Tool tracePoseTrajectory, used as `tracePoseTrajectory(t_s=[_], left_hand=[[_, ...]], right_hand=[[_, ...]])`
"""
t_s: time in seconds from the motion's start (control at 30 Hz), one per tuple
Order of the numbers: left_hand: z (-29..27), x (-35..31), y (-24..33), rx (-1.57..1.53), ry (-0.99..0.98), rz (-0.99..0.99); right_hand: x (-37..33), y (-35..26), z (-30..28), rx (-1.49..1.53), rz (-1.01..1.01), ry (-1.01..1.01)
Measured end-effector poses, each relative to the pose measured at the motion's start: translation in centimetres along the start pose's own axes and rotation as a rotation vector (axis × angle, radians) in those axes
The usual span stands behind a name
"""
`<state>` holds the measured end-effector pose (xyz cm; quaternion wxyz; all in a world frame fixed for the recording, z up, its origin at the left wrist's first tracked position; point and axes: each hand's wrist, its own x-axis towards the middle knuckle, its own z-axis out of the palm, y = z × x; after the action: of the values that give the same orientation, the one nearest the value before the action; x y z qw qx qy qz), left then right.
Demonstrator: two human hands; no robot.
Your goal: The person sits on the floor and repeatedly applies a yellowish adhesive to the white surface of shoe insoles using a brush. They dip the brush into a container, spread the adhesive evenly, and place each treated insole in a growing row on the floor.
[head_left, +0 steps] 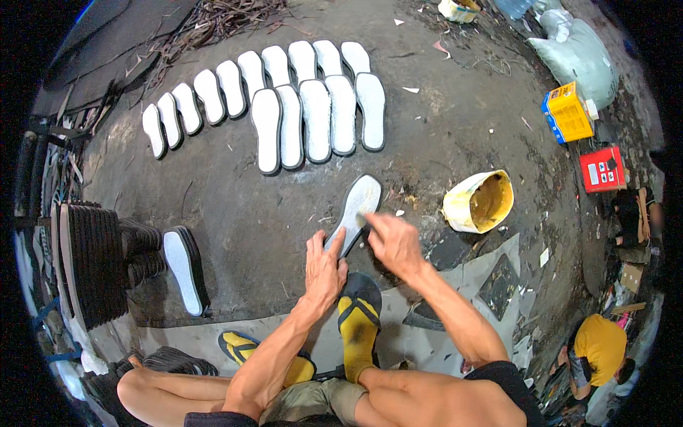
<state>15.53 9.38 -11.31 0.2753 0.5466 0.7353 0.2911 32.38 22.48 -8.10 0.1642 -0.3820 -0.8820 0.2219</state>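
Just in front of me a shoe sole (365,191) with a pale top and a dark edge lies slantwise on the ground. My left hand (326,270) grips its near end, fingers laid along the edge. Over the sole's middle is my right hand (393,242), closed on something small that I cannot make out; its tip meets the pale surface. To the right stands a white tub (466,212) smeared with yellow, brown stuff inside. Beyond the sole, white-topped soles (315,121) lie in a near row, and more soles (208,96) form a curved row behind.
At left stand stacked dark soles (89,263) and a short pile topped by a pale sole (183,270). My sandalled foot (358,327) is close below my hands. At right are a yellow box (569,114), a red box (602,169) and a person in a yellow shirt (601,347).
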Motion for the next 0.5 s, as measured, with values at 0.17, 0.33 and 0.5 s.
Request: tracePoseTrajectory(t_s=[0.17,0.33,0.5], left_hand=[[1.7,2.3,1.8,-0.096,-0.034,-0.013],[0.4,2.5,-0.8,-0.194,-0.059,0.024],[-0.5,2.6,-2.9,-0.255,-0.072,0.096]], right_hand=[[7.0,7.1,-1.7,-0.020,0.186,0.144],[1.3,4.6,1.8,-0.067,0.052,0.187],[-4.7,-3.5,1.7,0.111,0.059,-0.167]])
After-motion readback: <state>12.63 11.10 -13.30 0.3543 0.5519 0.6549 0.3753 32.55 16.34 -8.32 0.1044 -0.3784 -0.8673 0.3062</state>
